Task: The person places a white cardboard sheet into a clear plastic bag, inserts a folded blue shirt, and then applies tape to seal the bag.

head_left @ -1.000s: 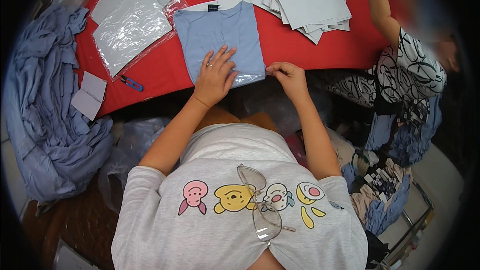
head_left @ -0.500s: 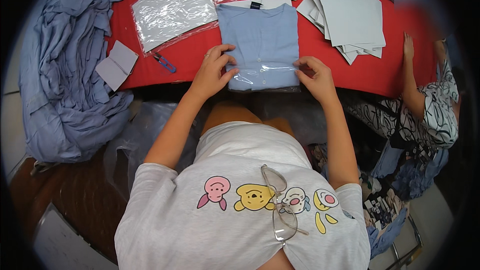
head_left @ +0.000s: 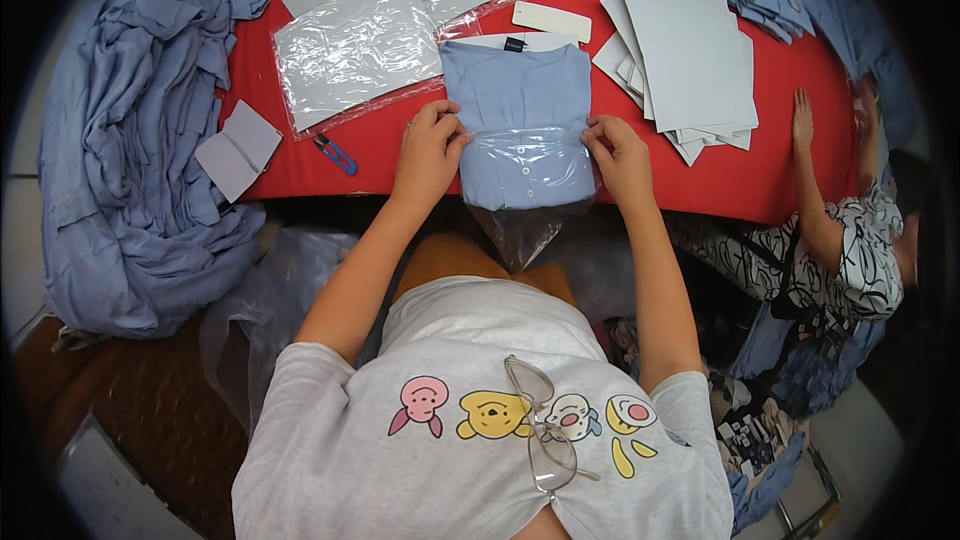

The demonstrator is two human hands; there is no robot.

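In front of me on the red table lies a folded light-blue shirt (head_left: 520, 85) with a row of small buttons and a dark neck label. A white board edge shows behind its neckline. The shirt's lower half is inside a clear plastic bag (head_left: 528, 235), whose loose end hangs over the table's near edge. My left hand (head_left: 432, 152) pinches the bag's edge at the shirt's left side. Pinching the opposite edge, my right hand (head_left: 618, 155) is level with it.
White boards in clear film (head_left: 355, 55) lie behind left; a stack of pale boards (head_left: 695, 60) is at right. Blue snips (head_left: 336, 155), a spiral notebook (head_left: 238, 150) and heaped blue garments (head_left: 130, 190) are left. A co-worker's hand (head_left: 803, 118) rests on the table at far right.
The bag's mouth has moved farther up over the shirt, covering more buttons. Its loose end now hangs below the shirt. Both hands still grip the sides, and the whole view has shifted slightly.
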